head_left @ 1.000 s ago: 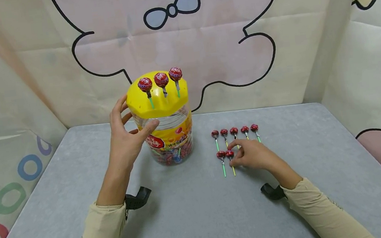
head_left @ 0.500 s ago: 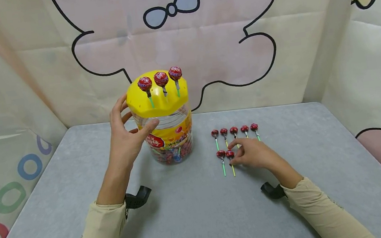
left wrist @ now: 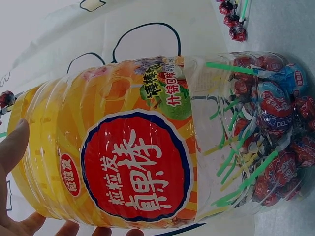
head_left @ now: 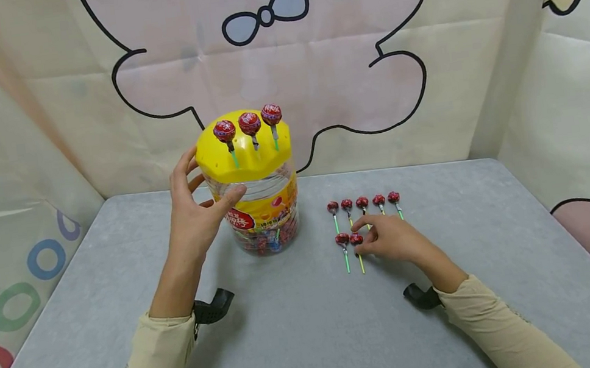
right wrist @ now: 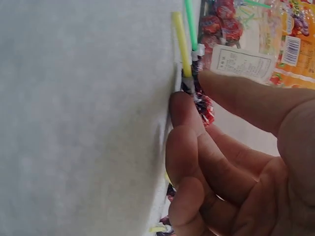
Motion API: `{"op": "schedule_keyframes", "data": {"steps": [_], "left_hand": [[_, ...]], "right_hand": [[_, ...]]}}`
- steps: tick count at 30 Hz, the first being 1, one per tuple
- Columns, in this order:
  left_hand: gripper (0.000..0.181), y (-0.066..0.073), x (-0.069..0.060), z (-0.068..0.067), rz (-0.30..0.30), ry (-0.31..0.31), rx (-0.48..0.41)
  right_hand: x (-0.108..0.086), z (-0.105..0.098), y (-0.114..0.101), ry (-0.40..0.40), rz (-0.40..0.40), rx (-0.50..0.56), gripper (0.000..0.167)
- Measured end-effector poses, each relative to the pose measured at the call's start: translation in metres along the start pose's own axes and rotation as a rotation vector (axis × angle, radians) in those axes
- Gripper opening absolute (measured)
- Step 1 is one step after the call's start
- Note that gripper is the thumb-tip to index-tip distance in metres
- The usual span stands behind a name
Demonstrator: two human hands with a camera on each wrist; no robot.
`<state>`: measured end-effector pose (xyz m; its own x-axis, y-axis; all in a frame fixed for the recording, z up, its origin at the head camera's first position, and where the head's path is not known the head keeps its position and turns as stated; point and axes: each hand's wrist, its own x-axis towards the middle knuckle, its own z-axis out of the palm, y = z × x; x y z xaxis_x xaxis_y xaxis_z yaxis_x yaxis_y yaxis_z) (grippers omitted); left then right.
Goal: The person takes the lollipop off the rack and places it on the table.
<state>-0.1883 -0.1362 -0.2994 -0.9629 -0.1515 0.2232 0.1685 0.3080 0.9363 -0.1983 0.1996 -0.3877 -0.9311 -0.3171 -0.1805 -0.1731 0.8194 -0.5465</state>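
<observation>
In the head view my left hand (head_left: 194, 221) grips the side of a clear jar (head_left: 275, 202) with a yellow lid (head_left: 242, 160); the left wrist view shows its thumb near the lid and lollipops inside the jar (left wrist: 138, 167). Three red-wrapped lollipops (head_left: 250, 124) stand up from the lid. On the table, my right hand (head_left: 392, 238) pinches a yellow-stick lollipop (head_left: 356, 239) just below its head, seen closer in the right wrist view as a yellow stick (right wrist: 181, 44) between finger and thumb. Left of it lies a green-stick lollipop (head_left: 342, 239).
Behind the right hand lies a row of several lollipops (head_left: 362, 202), some sticks partly hidden by the fingers. The grey table (head_left: 313, 329) ends at a printed curtain (head_left: 361, 90), with more curtain at both sides.
</observation>
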Motion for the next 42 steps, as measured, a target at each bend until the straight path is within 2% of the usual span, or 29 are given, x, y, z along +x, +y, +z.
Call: {"op": "schedule_keyframes", "data": {"steps": [8, 18, 23, 25, 28, 32, 37, 42], "left_hand": [[0.091, -0.001, 0.000, 0.000, -0.001, -0.001, 0.003], [0.091, 0.000, 0.001, -0.001, -0.001, 0.001, 0.000], [0.091, 0.000, 0.001, -0.003, 0.003, 0.000, -0.008], [0.090, 0.000, 0.001, -0.004, 0.001, -0.006, -0.024], [0.085, -0.004, 0.004, -0.006, 0.002, -0.024, -0.085], [0.078, -0.013, 0.011, -0.009, 0.013, -0.065, -0.190], [0.078, -0.020, 0.016, -0.008, 0.038, -0.133, -0.260], [0.080, -0.024, 0.018, -0.006, 0.070, -0.186, -0.296]], "right_hand": [[0.003, 0.003, 0.003, 0.039, 0.015, 0.000, 0.027], [0.006, 0.000, 0.003, 0.054, 0.029, -0.007, 0.028], [0.002, -0.011, 0.000, 0.050, 0.031, -0.012, 0.032], [-0.003, -0.019, -0.004, 0.081, 0.024, -0.015, 0.034], [-0.012, -0.030, -0.015, 0.153, -0.017, 0.000, 0.036], [-0.020, -0.037, -0.041, 0.225, -0.131, 0.058, 0.037], [-0.022, -0.041, -0.080, 0.243, -0.239, 0.133, 0.044], [-0.015, -0.045, -0.111, 0.219, -0.295, 0.175, 0.059]]}}
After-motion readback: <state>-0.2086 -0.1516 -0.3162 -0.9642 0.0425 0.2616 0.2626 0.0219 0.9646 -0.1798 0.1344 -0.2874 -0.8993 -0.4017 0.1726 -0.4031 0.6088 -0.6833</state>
